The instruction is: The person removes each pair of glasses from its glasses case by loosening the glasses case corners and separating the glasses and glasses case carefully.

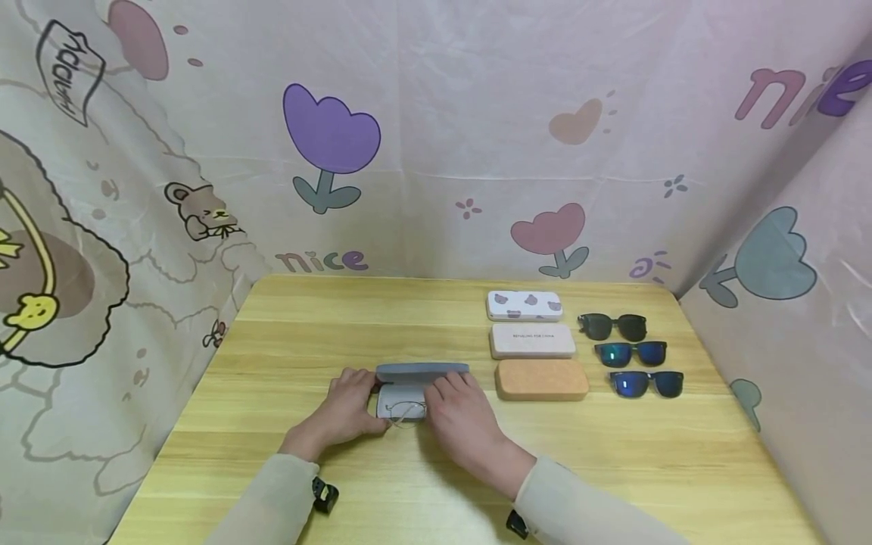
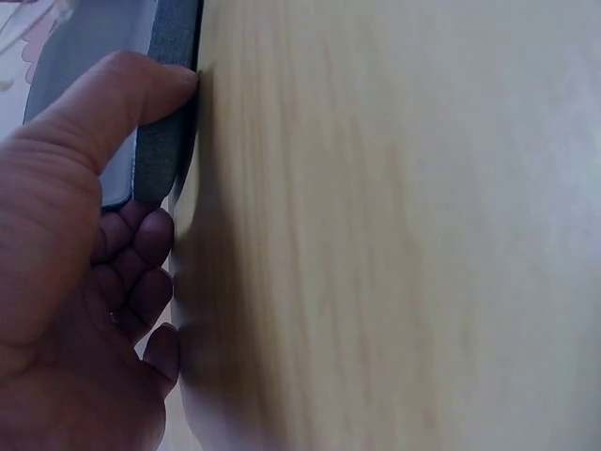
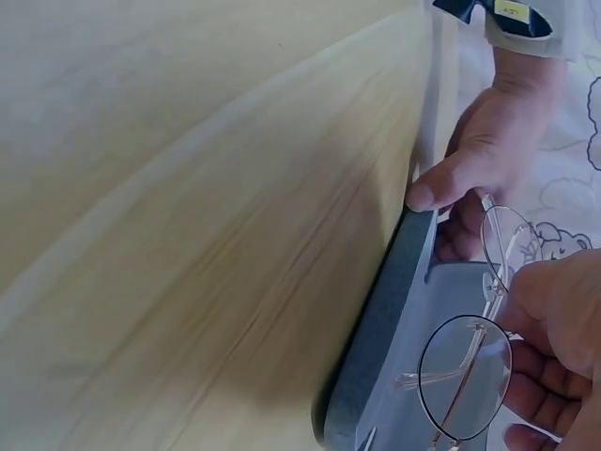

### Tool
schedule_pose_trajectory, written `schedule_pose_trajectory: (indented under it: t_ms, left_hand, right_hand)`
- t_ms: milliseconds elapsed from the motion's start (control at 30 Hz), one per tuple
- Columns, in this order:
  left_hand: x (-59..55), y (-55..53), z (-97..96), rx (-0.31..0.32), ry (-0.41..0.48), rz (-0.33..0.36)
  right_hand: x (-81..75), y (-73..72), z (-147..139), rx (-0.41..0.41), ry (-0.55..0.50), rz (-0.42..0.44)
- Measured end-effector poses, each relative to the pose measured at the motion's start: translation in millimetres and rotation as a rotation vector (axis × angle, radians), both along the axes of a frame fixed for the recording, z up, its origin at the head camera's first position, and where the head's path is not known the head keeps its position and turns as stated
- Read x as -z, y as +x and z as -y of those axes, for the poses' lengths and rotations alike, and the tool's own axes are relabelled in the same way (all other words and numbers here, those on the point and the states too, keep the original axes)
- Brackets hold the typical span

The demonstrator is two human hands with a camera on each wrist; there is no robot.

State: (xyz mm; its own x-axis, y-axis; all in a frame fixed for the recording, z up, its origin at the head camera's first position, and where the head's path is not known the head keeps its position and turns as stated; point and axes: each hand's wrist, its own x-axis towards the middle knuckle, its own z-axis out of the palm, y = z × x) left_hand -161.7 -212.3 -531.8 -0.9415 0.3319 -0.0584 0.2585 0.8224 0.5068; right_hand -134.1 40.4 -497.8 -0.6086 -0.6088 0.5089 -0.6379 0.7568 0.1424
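A blue-grey glasses case (image 1: 422, 369) stands open on the table, its lid raised at the back. My left hand (image 1: 350, 405) grips its left end, the thumb (image 2: 127, 89) over the front rim and the other fingers curled at the end. Thin round wire-framed eyeglasses (image 3: 467, 378) are over the light grey interior of the case. My right hand (image 1: 463, 416) pinches them near the bridge, as the right wrist view shows. In the head view that hand hides the right part of the case and of the eyeglasses.
Right of the open case, a tan case (image 1: 541, 380), a white lettered case (image 1: 533, 341) and a white bear-print case (image 1: 524, 305) lie in a column. Beside them are dark sunglasses (image 1: 613, 327) and two blue-lensed pairs, one sunglasses (image 1: 631, 353) behind the other. Printed cloth (image 1: 436, 136) surrounds the wooden table (image 1: 327, 318).
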Motion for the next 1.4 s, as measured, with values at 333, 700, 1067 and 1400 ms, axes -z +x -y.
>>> schedule_pose_trajectory:
  t_ms: [333, 700, 1067, 1400]
  left_hand:
    - [0.8, 0.2, -0.6, -0.011, -0.005, 0.018]
    - [-0.6, 1.5, 2.1, -0.022, -0.013, 0.033]
    - [-0.1, 2.6, 2.2, -0.018, -0.006, 0.029]
    - [-0.8, 0.7, -0.1, -0.008, 0.001, 0.026]
  right_hand:
    - [0.4, 7.5, -28, -0.043, -0.025, 0.028]
    - [5.4, 8.7, -63, -0.042, 0.005, 0.048]
    - [17.4, 8.2, -101, -0.035, 0.015, 0.084]
    - [20.8, 9.9, -152, 0.043, 0.054, 0.141]
